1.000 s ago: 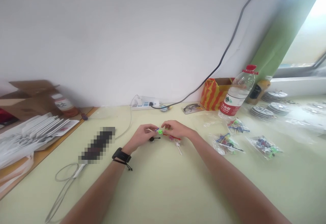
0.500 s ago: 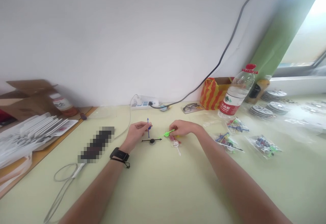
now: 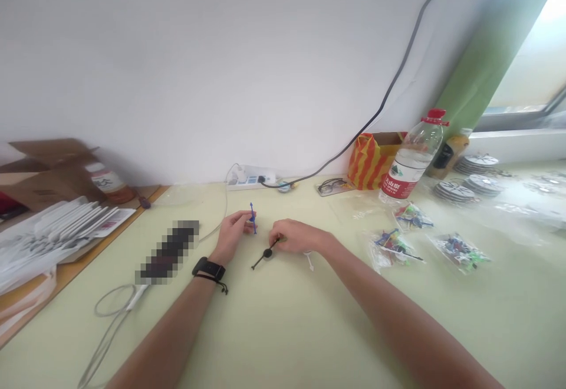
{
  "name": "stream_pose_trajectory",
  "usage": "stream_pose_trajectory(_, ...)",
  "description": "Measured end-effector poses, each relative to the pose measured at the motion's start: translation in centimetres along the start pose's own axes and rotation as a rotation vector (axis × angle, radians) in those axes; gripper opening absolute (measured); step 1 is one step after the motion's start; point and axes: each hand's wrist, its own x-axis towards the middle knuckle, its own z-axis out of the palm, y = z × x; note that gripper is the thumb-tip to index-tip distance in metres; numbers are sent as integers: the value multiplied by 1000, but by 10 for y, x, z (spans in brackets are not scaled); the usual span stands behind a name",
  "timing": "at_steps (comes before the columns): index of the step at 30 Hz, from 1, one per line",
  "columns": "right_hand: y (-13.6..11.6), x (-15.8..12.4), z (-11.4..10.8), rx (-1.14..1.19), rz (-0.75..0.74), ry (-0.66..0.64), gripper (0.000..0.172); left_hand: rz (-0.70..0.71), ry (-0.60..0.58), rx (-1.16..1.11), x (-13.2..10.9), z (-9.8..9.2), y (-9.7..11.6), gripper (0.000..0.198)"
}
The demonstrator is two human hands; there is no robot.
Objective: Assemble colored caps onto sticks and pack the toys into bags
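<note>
A blue plastic arrow spinner (image 3: 252, 219) stands nearly upright between the fingertips of my left hand (image 3: 235, 231). My right hand (image 3: 295, 236) is to its right, fingers closed on one end of a black arrow spinner (image 3: 267, 253). The free tip of the black one slants down to the left, toward the table. A bit of green shows by the right fingers, but most of that piece is hidden. Below my right hand a white arrow spinner (image 3: 311, 262) pokes out on the table, partly covered.
Several clear bags of small coloured parts (image 3: 395, 246) lie to the right, near stacks of white discs (image 3: 454, 191). A water bottle (image 3: 404, 162) and striped bag (image 3: 369, 162) stand behind. A power strip (image 3: 250, 180) lies by the wall; a cable (image 3: 104, 342) and white packets (image 3: 66, 230) are left.
My right hand has moved left, from the red and white pieces to the black arrow spinner, which has turned to a slant. My left hand has drawn slightly left with the blue one.
</note>
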Motion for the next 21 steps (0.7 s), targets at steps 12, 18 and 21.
stream_pose_trajectory(12, -9, 30, -25, 329, 250, 301, 21, 172, -47, -8, -15, 6, 9, 38)
stream_pose_trajectory(18, -6, 53, 2, 501, 140, 276, 12, 190, -163, -9, -20, 2, 20, 35)
stream_pose_trajectory(21, 0, 49, 4, 546, 113, 245, 10, 184, -224, 18, -21, 0, 22, 32)
